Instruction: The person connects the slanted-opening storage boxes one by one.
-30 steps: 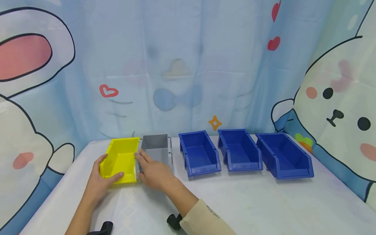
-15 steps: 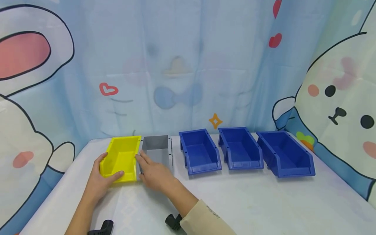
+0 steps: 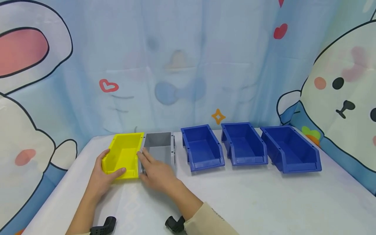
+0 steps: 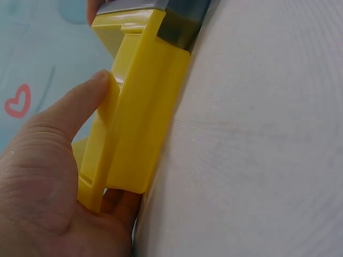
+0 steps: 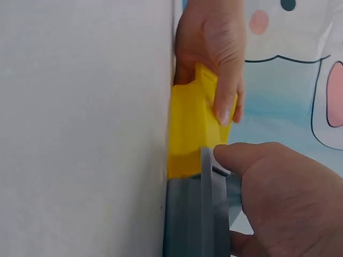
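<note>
A yellow open-front storage bin stands at the left of the table, side by side with a grey storage bin. My left hand grips the yellow bin's near left corner, thumb over the front lip and fingers along the outer left side. My right hand reaches over the grey bin's near left part. Its index and middle fingers lie fairly straight across the seam between the bins. In the right wrist view, the right thumb touches the grey rim beside the yellow bin. The other right fingers are mostly hidden there.
To the right stand three blue bins, a near one, a middle one and a far right one. A white cloth covers the table. Behind hangs a light blue printed curtain. Black wrist devices show below both hands.
The head view has tilted and shifted slightly, so the whole scene sits a little higher and further right. Both hands keep their places on the yellow and grey bins.
</note>
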